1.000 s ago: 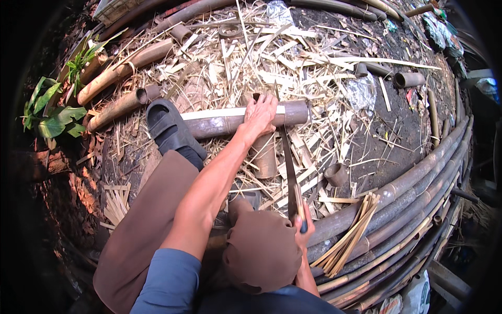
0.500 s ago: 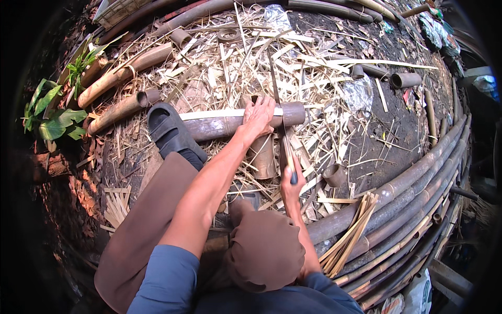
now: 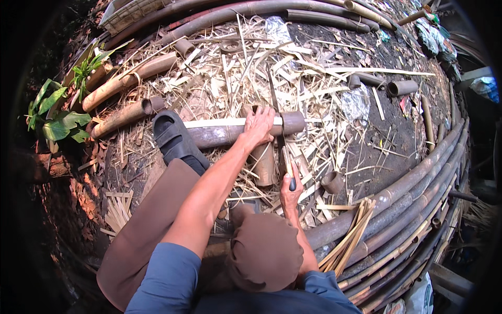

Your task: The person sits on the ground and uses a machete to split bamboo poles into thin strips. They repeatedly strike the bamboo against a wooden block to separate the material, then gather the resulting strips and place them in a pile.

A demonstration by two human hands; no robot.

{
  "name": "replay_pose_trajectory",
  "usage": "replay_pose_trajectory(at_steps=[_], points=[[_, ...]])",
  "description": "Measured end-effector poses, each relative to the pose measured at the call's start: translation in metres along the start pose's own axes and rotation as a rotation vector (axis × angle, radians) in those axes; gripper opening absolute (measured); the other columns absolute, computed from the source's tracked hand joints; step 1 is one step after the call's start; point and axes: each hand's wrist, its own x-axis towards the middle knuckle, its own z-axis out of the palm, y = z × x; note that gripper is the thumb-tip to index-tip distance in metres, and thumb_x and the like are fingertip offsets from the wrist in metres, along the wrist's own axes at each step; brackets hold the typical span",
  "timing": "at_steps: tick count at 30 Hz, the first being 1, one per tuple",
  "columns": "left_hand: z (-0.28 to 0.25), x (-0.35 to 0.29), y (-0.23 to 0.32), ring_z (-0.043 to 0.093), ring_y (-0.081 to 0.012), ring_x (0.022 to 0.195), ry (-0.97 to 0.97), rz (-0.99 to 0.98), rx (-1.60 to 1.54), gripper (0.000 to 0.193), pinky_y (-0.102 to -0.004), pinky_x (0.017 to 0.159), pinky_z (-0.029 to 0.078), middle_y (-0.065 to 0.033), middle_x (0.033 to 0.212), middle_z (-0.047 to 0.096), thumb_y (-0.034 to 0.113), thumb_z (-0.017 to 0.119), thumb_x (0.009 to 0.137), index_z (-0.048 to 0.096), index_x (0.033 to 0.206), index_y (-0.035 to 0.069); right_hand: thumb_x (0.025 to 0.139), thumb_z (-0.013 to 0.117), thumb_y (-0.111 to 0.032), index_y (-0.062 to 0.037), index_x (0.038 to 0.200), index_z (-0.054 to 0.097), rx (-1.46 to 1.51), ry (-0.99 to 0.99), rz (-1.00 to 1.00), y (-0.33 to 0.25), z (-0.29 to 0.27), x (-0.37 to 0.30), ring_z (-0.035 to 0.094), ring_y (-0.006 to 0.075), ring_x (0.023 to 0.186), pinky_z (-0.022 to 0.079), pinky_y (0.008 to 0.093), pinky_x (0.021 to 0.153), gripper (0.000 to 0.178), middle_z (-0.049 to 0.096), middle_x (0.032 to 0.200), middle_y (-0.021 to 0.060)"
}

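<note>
A dark bamboo pole (image 3: 217,136) with a pale strip along its top lies crosswise in front of me, on a short upright-looking bamboo piece (image 3: 265,165). My left hand (image 3: 259,126) is closed over the pole from above, just left of the saw. With my right hand (image 3: 291,189) I grip the handle of a long, narrow saw (image 3: 274,90). Its blade crosses the pole near the right end, in a dark cut line, and points away from me. Right of the blade is the pole's short end section (image 3: 294,122). My sandalled left foot (image 3: 178,138) is beside the pole's left part.
Pale shavings and split strips (image 3: 314,112) cover the ground. Long bamboo poles (image 3: 402,196) curve along my right, with a bundle of thin strips (image 3: 351,238) leaning on them. Short bamboo tubes (image 3: 332,182) lie about. Thicker bamboo lengths (image 3: 130,81) and a leafy plant (image 3: 63,125) are at left.
The whole view has shifted slightly, so things sit a little lower. The saw appears drawn a little toward me. My left hand keeps its place on the pole.
</note>
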Motion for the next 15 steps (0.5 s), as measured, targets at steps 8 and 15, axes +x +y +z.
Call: replay_pose_trajectory(at_steps=[8, 15], points=[[0.002, -0.006, -0.002, 0.045, -0.0365, 0.125, -0.067, 0.015, -0.071, 0.083, -0.0564, 0.097, 0.040, -0.0160, 0.129, 0.049, 0.039, 0.085, 0.064, 0.046, 0.129, 0.006, 0.091, 0.056, -0.032, 0.0069, 0.131, 0.055, 0.111, 0.195, 0.035, -0.029, -0.102, -0.126, 0.049, 0.0085, 0.055, 0.040, 0.0249, 0.050, 0.055, 0.059, 0.070, 0.0036], [-0.010, -0.008, -0.006, 0.062, -0.0355, 0.102, 0.190, 0.319, -0.046, 0.038, -0.0423, 0.084, 0.053, -0.0182, 0.117, 0.062, 0.013, 0.051, 0.095, 0.054, 0.133, 0.017, 0.089, 0.061, -0.021, -0.0029, 0.131, 0.058, -0.227, 0.283, -0.334, -0.027, -0.099, -0.034, 0.071, 0.0278, 0.072, 0.054, 0.0370, 0.064, 0.046, 0.071, 0.096, 0.0216]])
